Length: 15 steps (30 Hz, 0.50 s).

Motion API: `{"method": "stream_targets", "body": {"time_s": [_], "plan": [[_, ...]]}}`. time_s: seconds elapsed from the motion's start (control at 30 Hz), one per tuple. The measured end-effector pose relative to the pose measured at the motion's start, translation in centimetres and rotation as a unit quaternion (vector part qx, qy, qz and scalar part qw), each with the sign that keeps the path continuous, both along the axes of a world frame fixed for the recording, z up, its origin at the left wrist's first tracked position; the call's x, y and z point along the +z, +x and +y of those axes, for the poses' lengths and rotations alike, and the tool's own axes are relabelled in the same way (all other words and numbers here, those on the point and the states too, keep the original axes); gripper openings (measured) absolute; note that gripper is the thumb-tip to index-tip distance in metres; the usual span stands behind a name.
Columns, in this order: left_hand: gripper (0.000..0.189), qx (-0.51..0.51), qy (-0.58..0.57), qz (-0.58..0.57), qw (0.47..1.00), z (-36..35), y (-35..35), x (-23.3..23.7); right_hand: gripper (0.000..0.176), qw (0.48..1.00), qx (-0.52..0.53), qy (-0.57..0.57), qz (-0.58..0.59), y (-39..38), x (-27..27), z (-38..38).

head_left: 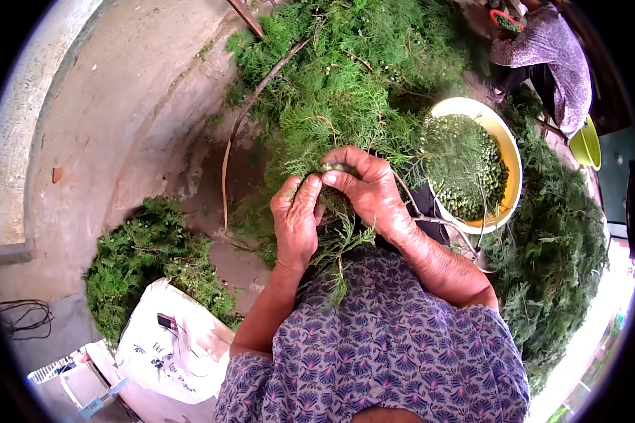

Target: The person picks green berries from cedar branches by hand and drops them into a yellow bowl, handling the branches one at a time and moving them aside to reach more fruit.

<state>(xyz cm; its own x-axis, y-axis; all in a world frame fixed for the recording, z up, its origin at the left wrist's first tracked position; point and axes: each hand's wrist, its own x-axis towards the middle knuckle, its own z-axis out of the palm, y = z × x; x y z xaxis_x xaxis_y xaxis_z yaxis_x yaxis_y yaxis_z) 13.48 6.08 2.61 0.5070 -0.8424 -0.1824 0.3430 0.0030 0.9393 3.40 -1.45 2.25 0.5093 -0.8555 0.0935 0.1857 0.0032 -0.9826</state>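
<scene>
My left hand (295,220) is closed, its thumb and fingers pinching a leafy evergreen sprig in front of my chest. My right hand (371,190) almost touches it, with small pale green cones (337,168) held between thumb and curled fingers. Below the hands hangs a green evergreen sprig (342,247), over my patterned shirt. Close to my right forearm stands a yellow bucket (513,176) with a pale rim, holding many small green cones (490,169). A cut evergreen sprig lies across the cones and partly hides them.
A large heap of evergreen branches (360,77) lies ahead; another pile (543,261) is at right. At left are a smaller pile (130,261) and a white sack (148,345) with a dark device on it. A co-worker (554,60) sits at upper right, near a yellow-green bucket (585,144).
</scene>
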Motion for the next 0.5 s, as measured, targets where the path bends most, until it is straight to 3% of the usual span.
{"method": "stream_targets", "body": {"time_s": [0.07,0.13,0.2,0.23,0.33,0.4,0.47,0.5], "plan": [[0.023,0.076,0.054,0.099,0.991,-0.2,-0.5,0.1,0.013,0.982,0.018,0.189,0.012,-0.4,1.3,-0.1],[0.034,0.058,0.063,0.113,0.990,-0.3,-0.4,-0.1,0.012,0.982,0.022,0.188,0.008,-0.7,1.2,-0.3],[0.034,0.091,0.049,0.142,0.984,-0.6,-0.6,0.7,0.013,0.928,0.063,0.345,-0.128,-1.0,1.3,-0.5],[0.034,0.148,0.096,0.146,0.973,-1.3,-1.1,1.7,0.014,0.916,0.062,0.368,-0.145,-0.9,1.0,-0.5],[0.032,0.080,0.049,0.100,0.991,-0.6,-0.6,0.9,0.015,0.931,0.051,0.338,-0.131,-1.2,1.1,-0.4],[0.026,0.090,0.057,0.092,0.990,-0.5,-0.5,0.4,0.020,0.987,0.044,0.148,-0.039,-1.3,1.1,-0.3],[0.021,-0.067,-0.038,-0.005,0.997,-0.3,0.8,-0.9,0.020,0.999,0.032,0.030,-0.025,-0.9,-0.2,-0.3],[0.020,-0.029,-0.003,0.018,0.999,-0.3,0.2,-0.3,0.018,1.000,0.004,-0.008,-0.017,-0.7,-0.1,-0.3]]}}
